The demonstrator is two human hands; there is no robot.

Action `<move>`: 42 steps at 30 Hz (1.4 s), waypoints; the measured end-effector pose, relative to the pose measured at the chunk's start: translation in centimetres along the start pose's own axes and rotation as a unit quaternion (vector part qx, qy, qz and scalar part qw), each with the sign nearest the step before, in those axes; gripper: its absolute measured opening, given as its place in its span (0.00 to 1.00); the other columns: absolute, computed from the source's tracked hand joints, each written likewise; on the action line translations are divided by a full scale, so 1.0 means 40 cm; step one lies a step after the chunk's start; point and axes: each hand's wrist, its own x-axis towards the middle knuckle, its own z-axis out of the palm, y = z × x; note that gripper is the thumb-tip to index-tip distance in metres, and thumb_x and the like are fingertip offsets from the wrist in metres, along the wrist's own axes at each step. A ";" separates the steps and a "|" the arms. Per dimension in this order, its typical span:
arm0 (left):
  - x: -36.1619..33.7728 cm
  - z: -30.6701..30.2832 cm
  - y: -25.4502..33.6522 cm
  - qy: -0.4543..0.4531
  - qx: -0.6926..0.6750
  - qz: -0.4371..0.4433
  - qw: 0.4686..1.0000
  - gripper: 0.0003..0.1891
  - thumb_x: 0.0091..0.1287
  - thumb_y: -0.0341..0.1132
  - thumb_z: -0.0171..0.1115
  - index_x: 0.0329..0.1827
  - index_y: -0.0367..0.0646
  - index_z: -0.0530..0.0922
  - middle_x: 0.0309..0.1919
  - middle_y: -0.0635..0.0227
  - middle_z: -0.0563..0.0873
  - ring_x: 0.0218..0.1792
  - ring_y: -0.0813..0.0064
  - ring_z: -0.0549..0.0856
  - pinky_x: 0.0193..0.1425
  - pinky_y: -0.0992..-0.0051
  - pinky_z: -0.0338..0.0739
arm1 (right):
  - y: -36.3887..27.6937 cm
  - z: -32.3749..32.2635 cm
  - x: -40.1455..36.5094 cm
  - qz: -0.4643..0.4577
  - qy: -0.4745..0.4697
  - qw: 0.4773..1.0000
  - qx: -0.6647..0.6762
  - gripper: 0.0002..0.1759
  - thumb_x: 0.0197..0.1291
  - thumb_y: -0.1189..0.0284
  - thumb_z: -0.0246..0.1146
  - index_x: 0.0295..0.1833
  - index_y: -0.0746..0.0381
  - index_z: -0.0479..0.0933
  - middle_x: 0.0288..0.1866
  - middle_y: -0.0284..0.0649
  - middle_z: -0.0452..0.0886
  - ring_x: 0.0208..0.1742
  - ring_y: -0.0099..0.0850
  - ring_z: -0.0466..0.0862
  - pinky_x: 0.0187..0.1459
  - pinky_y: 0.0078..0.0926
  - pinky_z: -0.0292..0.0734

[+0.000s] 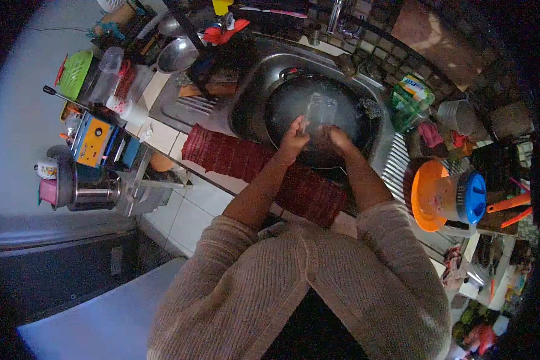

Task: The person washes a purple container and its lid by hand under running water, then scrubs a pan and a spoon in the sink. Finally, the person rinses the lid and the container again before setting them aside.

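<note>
Over the sink, my left hand (293, 141) is closed around the side of a clear, see-through cup or jar (323, 109). My right hand (338, 138) is at the near end of that clear vessel, its fingers blurred and partly hidden; whether it holds anything does not show. Beneath both hands lies a wide dark round pan or basin (282, 111), which fills most of the metal sink (249, 90). A greyish mesh scrubber (371, 108) rests near the right side of the pan.
A dark red cloth (222, 153) runs along the counter edge before me. To the right stand a green pouch (411, 99), an orange plate (423, 195) and a blue-lidded container (474, 198). A tap (335, 17) rises behind the sink; metal bowls (179, 54) sit left.
</note>
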 end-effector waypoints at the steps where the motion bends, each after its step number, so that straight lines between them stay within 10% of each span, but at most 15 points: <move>1: -0.001 0.005 0.020 0.000 0.000 0.001 1.000 0.36 0.55 0.20 0.54 0.69 0.46 0.54 0.59 0.63 0.70 0.58 0.71 0.68 0.59 0.71 0.64 | -0.022 0.005 -0.013 -0.002 -0.003 1.000 -0.019 0.19 0.62 0.60 0.47 0.42 0.64 0.74 0.36 0.40 0.77 0.34 0.32 0.76 0.35 0.31 0.72; 6: 0.002 0.015 0.070 0.008 -0.009 -0.108 0.994 0.35 0.56 0.21 0.54 0.68 0.47 0.55 0.60 0.64 0.68 0.57 0.71 0.69 0.57 0.71 0.66 | -0.078 0.024 -0.058 0.046 0.047 0.994 0.087 0.14 0.60 0.65 0.49 0.41 0.63 0.74 0.33 0.38 0.77 0.32 0.29 0.76 0.34 0.28 0.72; 8: 0.006 0.010 0.059 0.016 -0.012 -0.101 0.995 0.34 0.55 0.21 0.54 0.67 0.48 0.56 0.60 0.63 0.68 0.56 0.71 0.69 0.56 0.71 0.66 | 0.029 -0.036 0.035 -0.084 -0.029 0.987 -0.134 0.11 0.57 0.67 0.53 0.42 0.61 0.75 0.32 0.36 0.77 0.32 0.28 0.76 0.33 0.27 0.72; 12: 0.012 0.017 0.049 0.053 -0.014 -0.127 0.990 0.34 0.55 0.19 0.53 0.67 0.48 0.58 0.61 0.63 0.67 0.56 0.72 0.71 0.53 0.75 0.68 | 0.004 -0.001 -0.003 -0.135 0.003 0.990 -0.035 0.10 0.56 0.69 0.55 0.41 0.61 0.75 0.31 0.35 0.77 0.30 0.27 0.76 0.31 0.26 0.72; 15: 0.014 0.017 0.038 0.028 0.069 -0.059 0.995 0.35 0.55 0.17 0.52 0.68 0.48 0.58 0.61 0.63 0.67 0.56 0.73 0.73 0.51 0.79 0.69 | -0.019 -0.016 -0.006 -0.235 0.051 0.933 -0.266 0.08 0.57 0.70 0.55 0.40 0.61 0.75 0.30 0.35 0.78 0.29 0.26 0.76 0.28 0.26 0.72; 17: 0.019 0.026 0.043 -0.002 0.127 -0.069 0.990 0.36 0.54 0.16 0.51 0.69 0.48 0.57 0.62 0.63 0.66 0.56 0.73 0.73 0.50 0.79 0.70 | -0.104 0.010 -0.083 -0.158 0.106 0.973 0.129 0.09 0.60 0.68 0.54 0.39 0.62 0.75 0.29 0.36 0.77 0.26 0.26 0.76 0.25 0.25 0.71; 30: 0.010 0.028 0.040 -0.013 0.209 -0.014 0.978 0.35 0.55 0.18 0.49 0.69 0.53 0.58 0.51 0.56 0.78 0.44 0.71 0.79 0.46 0.75 0.72 | -0.143 0.022 -0.098 -0.113 0.244 0.957 0.107 0.16 0.64 0.63 0.51 0.43 0.67 0.73 0.31 0.44 0.79 0.28 0.31 0.80 0.30 0.26 0.75; 35: 0.010 0.043 0.093 -0.026 0.221 -0.041 0.974 0.34 0.55 0.20 0.51 0.68 0.49 0.59 0.51 0.58 0.77 0.48 0.71 0.77 0.49 0.76 0.70 | -0.115 0.013 -0.057 -0.389 0.456 0.774 -0.204 0.06 0.61 0.73 0.53 0.42 0.64 0.71 0.31 0.41 0.77 0.30 0.30 0.80 0.30 0.26 0.74; 40: 0.000 0.036 0.098 -0.018 0.223 0.059 0.973 0.27 0.59 0.27 0.53 0.65 0.46 0.61 0.51 0.61 0.77 0.45 0.75 0.76 0.48 0.77 0.71 | -0.055 -0.036 -0.023 -0.376 0.344 0.853 -0.109 0.08 0.57 0.75 0.60 0.32 0.61 0.67 0.27 0.35 0.73 0.27 0.27 0.76 0.31 0.27 0.73; 42: 0.000 0.041 0.108 0.030 0.204 -0.026 0.978 0.25 0.57 0.20 0.53 0.60 0.43 0.65 0.47 0.60 0.79 0.49 0.69 0.77 0.51 0.74 0.70 | -0.064 -0.031 -0.031 -0.327 0.357 0.867 -0.122 0.11 0.55 0.75 0.63 0.30 0.60 0.65 0.26 0.33 0.72 0.25 0.26 0.75 0.31 0.26 0.73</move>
